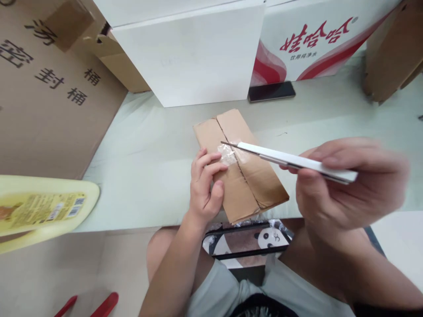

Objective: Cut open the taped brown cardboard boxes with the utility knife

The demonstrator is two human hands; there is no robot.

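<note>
A flat brown cardboard piece lies at an angle on the pale table, a dark seam running along its length and clear tape across the seam. My left hand rests on its left edge with the fingers apart, the fingertips beside the tape. On the right, my right hand grips a white box cutter between thumb and fingers. The thin dark blade points left, and in this view its tip overlaps the taped part of the cardboard; whether it touches cannot be told.
White boxes stand along the back, with a black phone before them. A large carton and a yellow bottle are at the left. Another carton stands at the back right. A panda-print item lies across the lap.
</note>
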